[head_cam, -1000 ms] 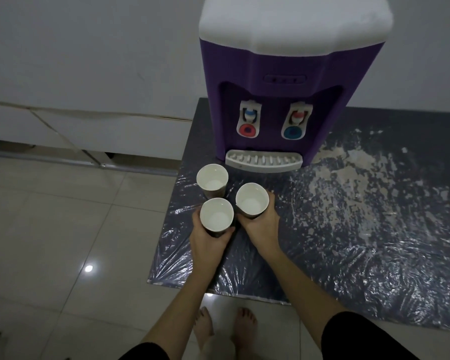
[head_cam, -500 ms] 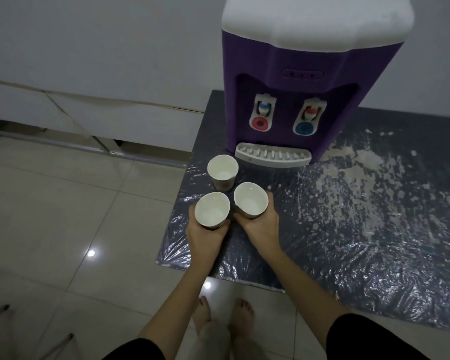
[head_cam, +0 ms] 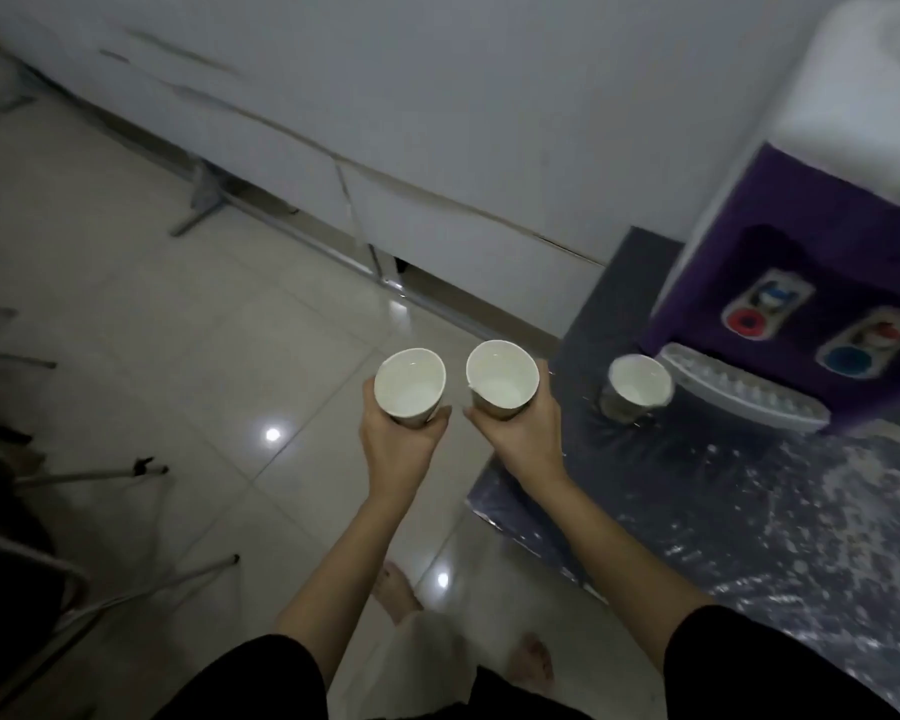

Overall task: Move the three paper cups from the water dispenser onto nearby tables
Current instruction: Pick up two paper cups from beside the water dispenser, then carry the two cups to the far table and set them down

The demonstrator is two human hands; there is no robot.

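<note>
The water dispenser [head_cam: 822, 241] is cut off by the top and right edges, its taps blurred. The hands [head_cam: 401, 444] hide the lower walls of 2 paper cups [head_cam: 410, 383]. A third cup [head_cam: 637, 387] on the surface [head_cam: 749, 511] is smeared by motion blur.

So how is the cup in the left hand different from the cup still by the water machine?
The cup in the left hand is lifted over the floor; the cup by the water dispenser stands on the plastic-covered table. The held one has fingers wrapped round it; the other stands untouched. Both are white inside and open at the top.
</note>
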